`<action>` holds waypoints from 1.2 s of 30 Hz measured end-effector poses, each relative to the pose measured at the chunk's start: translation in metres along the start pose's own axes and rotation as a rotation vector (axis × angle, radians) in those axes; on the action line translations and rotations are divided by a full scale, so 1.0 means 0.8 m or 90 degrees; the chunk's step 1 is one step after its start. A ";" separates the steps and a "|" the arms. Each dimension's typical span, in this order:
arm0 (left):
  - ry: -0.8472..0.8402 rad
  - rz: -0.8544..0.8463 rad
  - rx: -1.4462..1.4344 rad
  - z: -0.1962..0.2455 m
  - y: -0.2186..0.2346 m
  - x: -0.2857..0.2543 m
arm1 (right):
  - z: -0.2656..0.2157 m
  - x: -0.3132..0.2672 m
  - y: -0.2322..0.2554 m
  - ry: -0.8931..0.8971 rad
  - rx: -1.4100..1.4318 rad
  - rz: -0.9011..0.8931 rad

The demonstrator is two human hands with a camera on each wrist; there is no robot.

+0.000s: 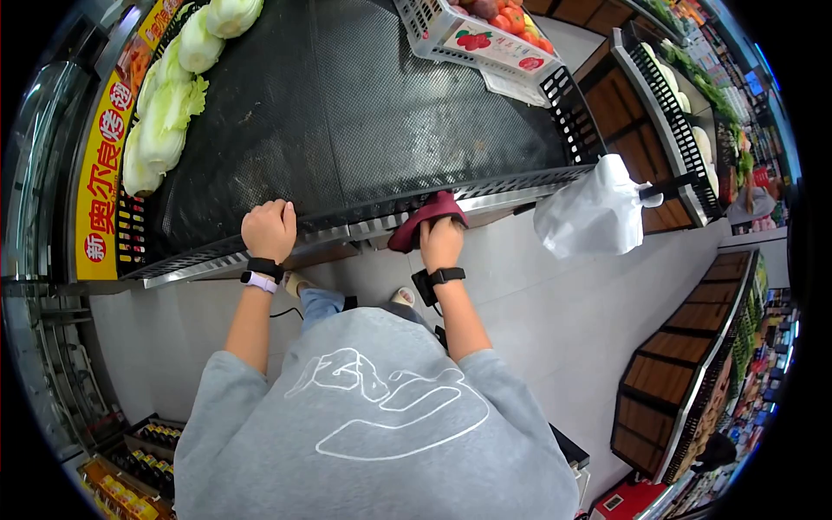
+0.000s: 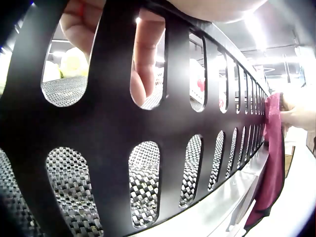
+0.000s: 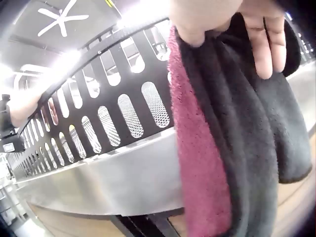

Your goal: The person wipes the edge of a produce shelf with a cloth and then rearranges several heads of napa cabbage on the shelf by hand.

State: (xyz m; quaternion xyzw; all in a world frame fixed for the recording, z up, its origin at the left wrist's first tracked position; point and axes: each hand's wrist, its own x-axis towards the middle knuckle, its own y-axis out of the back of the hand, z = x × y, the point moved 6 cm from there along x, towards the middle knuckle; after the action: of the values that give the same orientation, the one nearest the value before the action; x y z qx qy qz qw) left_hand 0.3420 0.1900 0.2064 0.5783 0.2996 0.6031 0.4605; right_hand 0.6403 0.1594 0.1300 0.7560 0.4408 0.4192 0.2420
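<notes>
My right hand (image 1: 443,241) grips a two-sided cleaning cloth (image 1: 431,217), maroon on one face and dark grey on the other. In the right wrist view the cloth (image 3: 237,123) hangs in folds from the fingers, its maroon side against the slotted fence. My left hand (image 1: 269,230) holds the top edge of the black slotted fence (image 1: 347,206) along the shelf front. Through the slots in the left wrist view, its fingers (image 2: 145,54) show curled down over the inner side. Behind the fence lies a black woven mat (image 1: 286,104).
Several Chinese cabbages (image 1: 165,121) line the shelf's left side. A white crate (image 1: 477,35) of tomatoes stands at the back right. Past the right corner hangs a roll of plastic bags (image 1: 594,208). A metal strip (image 3: 108,177) runs below the fence.
</notes>
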 end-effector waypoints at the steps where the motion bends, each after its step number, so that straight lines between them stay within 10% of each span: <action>1: 0.001 0.005 0.002 0.000 0.001 0.000 | -0.001 0.003 0.002 -0.031 -0.025 -0.001; 21: 0.030 0.029 -0.024 0.002 0.009 -0.002 | 0.032 -0.012 0.038 -0.165 0.279 0.212; 27: 0.027 0.027 0.003 0.001 0.005 -0.002 | 0.058 0.020 0.007 -0.117 0.281 0.078; 36: 0.006 0.064 0.009 0.002 0.005 -0.003 | 0.028 0.035 0.022 0.001 -0.094 0.015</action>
State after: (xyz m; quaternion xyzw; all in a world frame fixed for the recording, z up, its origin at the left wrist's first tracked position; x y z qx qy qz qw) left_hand 0.3423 0.1860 0.2095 0.5927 0.2769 0.6261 0.4242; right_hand 0.6747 0.1752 0.1432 0.7407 0.4001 0.4540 0.2919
